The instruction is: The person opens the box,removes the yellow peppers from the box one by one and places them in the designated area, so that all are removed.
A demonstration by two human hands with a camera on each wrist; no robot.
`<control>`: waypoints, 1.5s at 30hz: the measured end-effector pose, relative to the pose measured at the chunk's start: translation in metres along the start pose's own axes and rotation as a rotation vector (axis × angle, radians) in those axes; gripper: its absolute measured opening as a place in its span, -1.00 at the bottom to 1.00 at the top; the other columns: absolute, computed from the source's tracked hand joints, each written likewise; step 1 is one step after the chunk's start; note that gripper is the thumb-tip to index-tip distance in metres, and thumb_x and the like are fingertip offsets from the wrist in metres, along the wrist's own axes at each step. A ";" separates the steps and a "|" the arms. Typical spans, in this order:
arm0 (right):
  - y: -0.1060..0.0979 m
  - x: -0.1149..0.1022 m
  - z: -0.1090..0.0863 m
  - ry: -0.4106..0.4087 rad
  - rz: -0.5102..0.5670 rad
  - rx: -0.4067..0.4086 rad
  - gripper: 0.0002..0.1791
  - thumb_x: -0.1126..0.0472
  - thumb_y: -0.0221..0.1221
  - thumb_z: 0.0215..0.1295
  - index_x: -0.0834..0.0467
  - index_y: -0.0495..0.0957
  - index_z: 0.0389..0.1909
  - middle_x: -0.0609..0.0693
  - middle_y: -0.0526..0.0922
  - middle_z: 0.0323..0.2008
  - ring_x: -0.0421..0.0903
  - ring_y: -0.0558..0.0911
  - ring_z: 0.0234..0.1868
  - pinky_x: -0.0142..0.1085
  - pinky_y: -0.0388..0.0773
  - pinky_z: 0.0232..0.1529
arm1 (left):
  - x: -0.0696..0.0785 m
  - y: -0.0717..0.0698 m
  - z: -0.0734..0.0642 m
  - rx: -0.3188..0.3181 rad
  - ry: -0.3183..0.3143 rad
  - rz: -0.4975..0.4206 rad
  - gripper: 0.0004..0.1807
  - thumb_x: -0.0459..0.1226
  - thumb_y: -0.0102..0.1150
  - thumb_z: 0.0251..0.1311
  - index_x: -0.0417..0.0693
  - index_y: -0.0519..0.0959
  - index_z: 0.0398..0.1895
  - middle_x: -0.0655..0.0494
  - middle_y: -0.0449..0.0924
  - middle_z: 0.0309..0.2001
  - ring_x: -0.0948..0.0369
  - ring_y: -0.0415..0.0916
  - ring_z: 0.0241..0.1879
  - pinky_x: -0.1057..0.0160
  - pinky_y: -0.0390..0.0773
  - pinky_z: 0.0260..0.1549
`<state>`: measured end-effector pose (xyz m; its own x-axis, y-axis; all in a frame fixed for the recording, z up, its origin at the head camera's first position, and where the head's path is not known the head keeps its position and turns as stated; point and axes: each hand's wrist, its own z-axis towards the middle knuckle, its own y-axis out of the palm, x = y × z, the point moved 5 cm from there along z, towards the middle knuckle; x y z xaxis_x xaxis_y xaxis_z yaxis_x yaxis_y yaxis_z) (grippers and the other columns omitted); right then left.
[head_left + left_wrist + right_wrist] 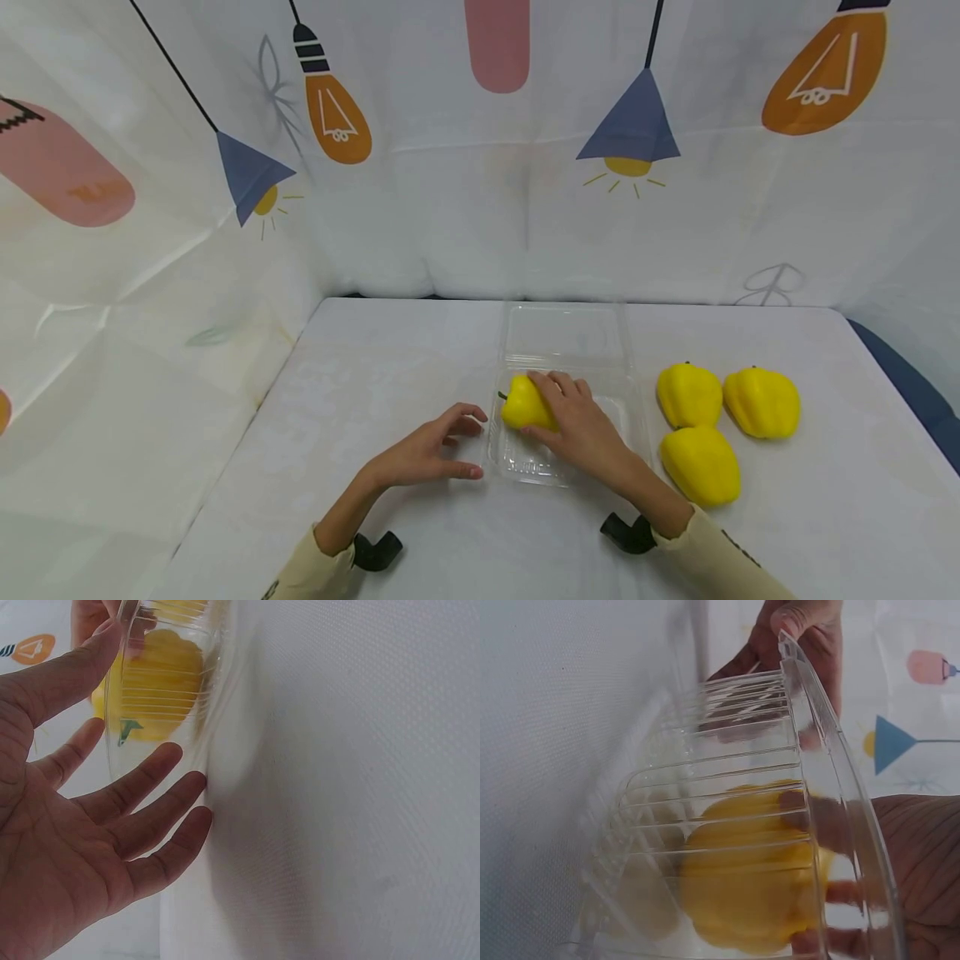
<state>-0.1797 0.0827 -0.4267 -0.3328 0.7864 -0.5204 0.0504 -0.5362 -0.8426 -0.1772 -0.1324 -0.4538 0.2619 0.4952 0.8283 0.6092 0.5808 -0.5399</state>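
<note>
A clear plastic clamshell container (525, 472) lies on the white table with its lid (566, 333) folded back. Inside the base, at its left side, a yellow bell pepper (522, 406) lies on its side, green stem pointing left. My right hand (581, 429) reaches over the container and grips this pepper, thumb on the near side and fingers on the far side. Just left of the container, my left hand (431, 450) holds nothing, its fingers spread and loosely bent. Whether its fingertips touch the container's wall (116, 697), I cannot tell.
Right of the container sit three more yellow bell peppers: one at the back (688, 396), one at the far right (762, 402) and one nearer (701, 467). A white sheet (465, 208) printed with lamps and bulbs hangs behind the table (360, 358).
</note>
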 end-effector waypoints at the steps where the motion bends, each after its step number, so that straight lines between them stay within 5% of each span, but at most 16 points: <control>1: 0.000 0.000 -0.001 0.003 0.001 -0.003 -0.19 -0.08 0.34 0.07 0.00 0.24 0.32 0.04 0.35 0.20 0.01 0.32 0.03 -0.03 0.47 0.02 | 0.000 0.000 0.000 0.000 0.001 -0.002 -0.27 -0.01 0.37 0.01 0.30 0.19 0.22 0.16 0.41 0.19 0.20 0.36 0.18 0.02 0.39 0.14; 21: -0.022 -0.002 -0.015 0.032 0.024 0.050 -0.21 -0.16 0.39 -0.05 -0.03 0.32 0.21 -0.04 0.40 0.04 -0.10 0.43 -0.09 -0.11 0.53 -0.07 | 0.000 0.001 0.000 -0.001 0.015 -0.004 -0.27 0.02 0.37 0.00 0.34 0.19 0.21 0.18 0.40 0.19 0.22 0.36 0.18 0.02 0.39 0.13; 45: -0.048 0.006 -0.032 0.037 0.005 0.088 -0.15 -0.38 0.31 -0.13 -0.05 0.30 0.14 -0.06 0.40 -0.07 -0.12 0.48 -0.27 -0.24 0.52 -0.26 | 0.000 0.000 0.000 -0.005 0.007 -0.022 -0.24 -0.01 0.37 0.01 0.15 0.20 0.25 0.14 0.40 0.19 0.18 0.35 0.19 -0.02 0.38 0.13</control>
<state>-0.1538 0.1236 -0.3937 -0.2975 0.7938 -0.5305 -0.0319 -0.5636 -0.8254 -0.1770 -0.1319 -0.4539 0.2534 0.4781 0.8410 0.6183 0.5886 -0.5209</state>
